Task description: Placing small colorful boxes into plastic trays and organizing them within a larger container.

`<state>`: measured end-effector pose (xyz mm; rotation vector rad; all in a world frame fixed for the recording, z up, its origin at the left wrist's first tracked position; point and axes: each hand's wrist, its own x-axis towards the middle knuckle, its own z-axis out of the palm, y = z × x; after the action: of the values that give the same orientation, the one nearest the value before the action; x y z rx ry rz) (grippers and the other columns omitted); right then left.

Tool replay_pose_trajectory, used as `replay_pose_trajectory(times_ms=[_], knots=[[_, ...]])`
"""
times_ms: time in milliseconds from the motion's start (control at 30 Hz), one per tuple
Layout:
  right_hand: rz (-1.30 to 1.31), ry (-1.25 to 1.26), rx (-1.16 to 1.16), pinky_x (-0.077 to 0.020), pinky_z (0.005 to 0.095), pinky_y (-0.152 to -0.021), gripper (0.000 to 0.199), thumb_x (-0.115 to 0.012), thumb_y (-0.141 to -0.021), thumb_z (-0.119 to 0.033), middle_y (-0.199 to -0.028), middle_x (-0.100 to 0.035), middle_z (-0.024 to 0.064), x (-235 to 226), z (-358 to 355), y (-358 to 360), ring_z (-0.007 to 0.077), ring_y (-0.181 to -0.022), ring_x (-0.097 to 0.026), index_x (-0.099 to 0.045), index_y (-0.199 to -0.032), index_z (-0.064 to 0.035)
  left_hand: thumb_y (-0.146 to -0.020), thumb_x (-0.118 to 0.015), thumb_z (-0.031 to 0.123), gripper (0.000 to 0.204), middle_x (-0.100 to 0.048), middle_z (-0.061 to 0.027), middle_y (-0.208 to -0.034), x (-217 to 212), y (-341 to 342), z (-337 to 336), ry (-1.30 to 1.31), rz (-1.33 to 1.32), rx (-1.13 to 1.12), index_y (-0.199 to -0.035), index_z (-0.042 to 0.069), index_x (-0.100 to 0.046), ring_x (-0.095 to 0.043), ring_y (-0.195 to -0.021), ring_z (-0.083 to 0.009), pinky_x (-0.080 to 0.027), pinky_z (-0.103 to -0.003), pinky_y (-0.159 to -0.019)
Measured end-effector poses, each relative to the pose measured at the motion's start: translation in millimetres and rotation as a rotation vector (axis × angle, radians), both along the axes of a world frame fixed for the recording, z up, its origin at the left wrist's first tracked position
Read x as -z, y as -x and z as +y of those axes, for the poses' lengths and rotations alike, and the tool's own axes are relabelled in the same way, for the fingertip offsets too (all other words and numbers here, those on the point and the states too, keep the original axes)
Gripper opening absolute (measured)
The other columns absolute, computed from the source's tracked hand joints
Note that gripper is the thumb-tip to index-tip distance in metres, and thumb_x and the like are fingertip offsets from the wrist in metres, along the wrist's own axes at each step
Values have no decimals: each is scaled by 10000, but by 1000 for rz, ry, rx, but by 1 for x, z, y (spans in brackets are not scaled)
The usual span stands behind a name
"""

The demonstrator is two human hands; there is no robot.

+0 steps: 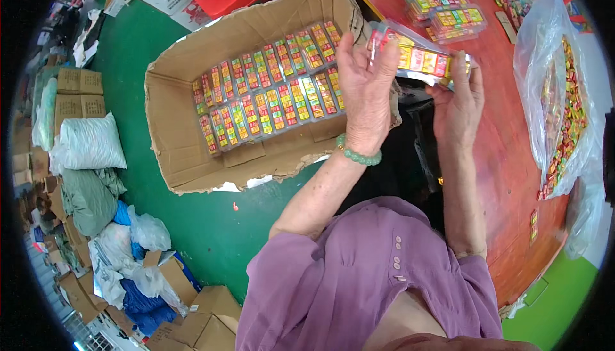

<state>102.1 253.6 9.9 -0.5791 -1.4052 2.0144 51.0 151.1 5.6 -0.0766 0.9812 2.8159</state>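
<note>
Both hands pinch the clear-wrapped candy pack (423, 59) by its ends, left hand (365, 91) and right hand (460, 98), above the cardboard box (186, 146) edge; looks light, stiff, slippery film, so end grip suits.

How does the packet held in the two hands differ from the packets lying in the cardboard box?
The held packet is lifted above the red table, gripped at its ends by the left hand and right hand; the boxed packets lie flat in the cardboard box. The held packet is single; the boxed packets form two tidy rows. Both are clear, with small colourful pieces inside.
</note>
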Motion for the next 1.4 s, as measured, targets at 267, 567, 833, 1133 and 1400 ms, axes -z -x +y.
replay_pose_trajectory(times_ms=[267, 567, 833, 1133, 1400], knots=[[3, -259, -11, -516, 246, -746, 222, -562, -1018, -205, -1055, -570, 48, 43, -61, 11, 88, -899, -576, -513, -1155, -37, -1017, -563, 292, 266, -604, -25, -970, 10, 0, -16, 20, -94, 19, -1113, 46, -528, -603, -825, -90, -520, -281, -709], [7, -608, -311, -464, 285, -940, 419, -626, -907, 9, -1173, -531, 100, 58, -104, 17, 171, -1081, -549, -512, -1308, -39, -964, -647, 209, 223, -658, -50, -954, 31, 40, -92, 77, -61, 128, -1104, 47, -586, -631, -864, -146, -524, -322, -760], [-258, -841, -583, -465, 475, -903, 601, -574, -948, -159, -1187, -483, 274, 74, -132, 27, 428, -1094, -527, -331, -1484, -40, -988, -606, 212, 249, -670, -55, -1021, 80, 59, -133, 211, -263, 113, -1170, 42, -600, -637, -924, -165, -539, -340, -816], [-395, -1179, -929, -486, 442, -890, 487, -682, -879, -239, -1086, -613, 194, 44, -86, 18, 373, -1053, -585, -533, -1265, 17, -992, -596, 211, 256, -668, -99, -1057, 152, 139, -173, 681, -290, 429, -1147, 8, -600, -663, -912, -206, -570, -389, -815], [-313, -1285, -362, -516, 376, -776, 212, -711, -832, -42, -988, -655, 149, -10, 15, -31, 325, -916, -636, -650, -1032, -8, -956, -654, 213, 402, -644, -116, -1098, 229, 213, -164, 727, -352, 320, -1237, -54, -546, -635, -952, -230, -551, -432, -750]])
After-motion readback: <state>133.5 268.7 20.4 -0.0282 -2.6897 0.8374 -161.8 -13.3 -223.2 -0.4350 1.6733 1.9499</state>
